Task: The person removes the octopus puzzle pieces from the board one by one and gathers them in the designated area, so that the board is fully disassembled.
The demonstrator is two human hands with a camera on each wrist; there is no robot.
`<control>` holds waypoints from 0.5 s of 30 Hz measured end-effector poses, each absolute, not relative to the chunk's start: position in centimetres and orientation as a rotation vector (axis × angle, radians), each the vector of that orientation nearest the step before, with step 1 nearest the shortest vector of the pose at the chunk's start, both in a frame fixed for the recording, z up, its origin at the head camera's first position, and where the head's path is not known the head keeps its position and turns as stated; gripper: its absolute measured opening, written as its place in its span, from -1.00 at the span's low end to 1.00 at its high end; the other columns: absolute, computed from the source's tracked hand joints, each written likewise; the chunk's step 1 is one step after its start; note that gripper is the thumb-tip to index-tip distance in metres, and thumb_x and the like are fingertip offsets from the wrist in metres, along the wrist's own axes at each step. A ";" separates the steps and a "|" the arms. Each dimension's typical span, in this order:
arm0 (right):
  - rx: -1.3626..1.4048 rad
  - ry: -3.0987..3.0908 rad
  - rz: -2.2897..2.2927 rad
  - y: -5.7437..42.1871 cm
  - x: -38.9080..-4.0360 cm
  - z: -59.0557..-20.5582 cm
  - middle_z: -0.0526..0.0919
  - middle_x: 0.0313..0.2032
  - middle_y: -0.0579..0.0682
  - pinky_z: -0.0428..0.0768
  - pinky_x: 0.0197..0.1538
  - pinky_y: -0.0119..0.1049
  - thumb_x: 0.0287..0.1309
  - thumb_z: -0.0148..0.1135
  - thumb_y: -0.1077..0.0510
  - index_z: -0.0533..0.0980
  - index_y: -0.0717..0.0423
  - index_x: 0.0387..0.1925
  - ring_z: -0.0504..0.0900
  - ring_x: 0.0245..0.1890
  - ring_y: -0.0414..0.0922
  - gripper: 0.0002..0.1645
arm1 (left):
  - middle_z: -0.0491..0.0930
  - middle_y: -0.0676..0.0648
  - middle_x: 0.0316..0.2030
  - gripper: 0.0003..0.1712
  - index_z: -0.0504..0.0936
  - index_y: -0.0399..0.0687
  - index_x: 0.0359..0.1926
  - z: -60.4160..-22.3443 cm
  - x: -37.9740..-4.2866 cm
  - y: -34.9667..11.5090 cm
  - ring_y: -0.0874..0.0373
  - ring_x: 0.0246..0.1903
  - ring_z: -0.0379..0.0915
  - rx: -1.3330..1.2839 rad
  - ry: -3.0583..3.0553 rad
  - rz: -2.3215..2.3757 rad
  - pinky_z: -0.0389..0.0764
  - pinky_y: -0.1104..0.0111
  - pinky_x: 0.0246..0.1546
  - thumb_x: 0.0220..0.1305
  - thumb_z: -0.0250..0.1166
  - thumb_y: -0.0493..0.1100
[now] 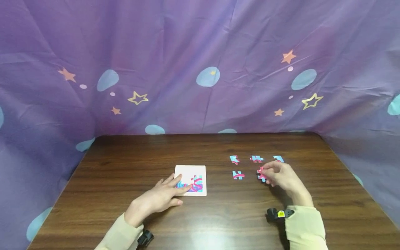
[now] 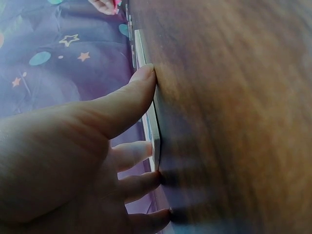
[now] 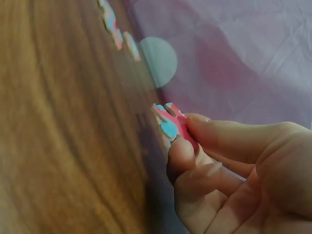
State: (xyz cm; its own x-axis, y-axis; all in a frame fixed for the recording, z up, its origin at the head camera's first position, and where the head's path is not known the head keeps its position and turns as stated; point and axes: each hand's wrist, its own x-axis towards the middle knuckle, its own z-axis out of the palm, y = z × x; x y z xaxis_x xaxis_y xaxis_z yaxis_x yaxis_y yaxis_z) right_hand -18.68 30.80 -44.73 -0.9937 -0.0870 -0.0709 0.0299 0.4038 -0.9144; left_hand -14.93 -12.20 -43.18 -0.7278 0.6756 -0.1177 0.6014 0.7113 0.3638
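Observation:
My left hand lies with spread fingers over a white square puzzle board, its fingertips resting on the lower left part. Pink, blue and purple puzzle pieces fill part of the board's lower area, partly hidden by the fingers. In the left wrist view the thumb stands beside the board's edge. Between thumb and fingers my right hand pinches a pink and blue puzzle piece. The right wrist view shows this piece tilted, just off the table.
Loose puzzle pieces lie right of the board: one at the back left, one at the back middle, one at the back right, and one in front. A purple star-printed cloth hangs behind the brown wooden table.

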 end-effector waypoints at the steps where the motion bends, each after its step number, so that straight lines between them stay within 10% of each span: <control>1: -0.030 2.552 -1.639 31.0 -18.7 -44.8 0.62 -0.50 0.11 0.55 -0.57 -0.30 0.23 0.27 0.26 0.47 0.48 -0.05 0.57 -0.58 -0.14 -0.64 | 0.06 -0.37 0.43 -0.41 0.39 0.09 0.39 -43.2 -15.0 -12.1 -0.39 0.39 -0.06 1.026 2.677 0.443 0.11 -0.33 0.24 0.37 0.21 0.00; 15: 0.148 2.563 -1.618 30.3 -19.9 -45.8 0.60 -0.52 -0.05 0.38 -0.68 -0.42 0.16 0.34 0.25 0.45 0.44 -0.08 0.51 -0.69 -0.22 -0.61 | 0.05 -0.36 0.44 -0.40 0.39 0.11 0.40 -43.1 -14.9 -12.2 -0.37 0.40 -0.07 0.975 2.674 0.431 0.11 -0.32 0.25 0.37 0.21 0.01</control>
State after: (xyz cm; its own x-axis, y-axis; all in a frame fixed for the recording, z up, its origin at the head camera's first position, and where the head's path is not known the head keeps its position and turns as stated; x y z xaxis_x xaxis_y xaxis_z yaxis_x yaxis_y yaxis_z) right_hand -19.87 30.32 -45.78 -0.9896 0.0257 -0.1417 0.1390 0.4283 -0.8929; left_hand -14.89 -12.22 -43.14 -0.7399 0.6576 -0.1418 0.5798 0.7303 0.3614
